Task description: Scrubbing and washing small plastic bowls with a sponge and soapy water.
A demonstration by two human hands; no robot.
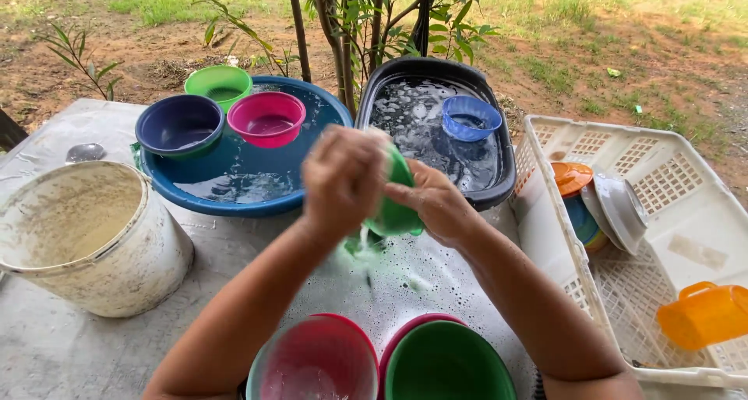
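A small green bowl (399,205) is held up over the soapy concrete table (62,345) between both hands. My right hand (436,201) grips it from the right side. My left hand (343,178) covers its left face, fingers curled, with foamy water dripping below; whether it holds a sponge is hidden. Directly below me sit a pink bowl (315,361) and a green bowl (448,365) stacked on a red one.
A blue basin (234,190) of water holds green, purple and pink bowls. A black tub (436,119) holds a blue bowl. A dirty white bucket (86,236) stands left. A white crate (662,244) at right holds plates, bowls and an orange cup.
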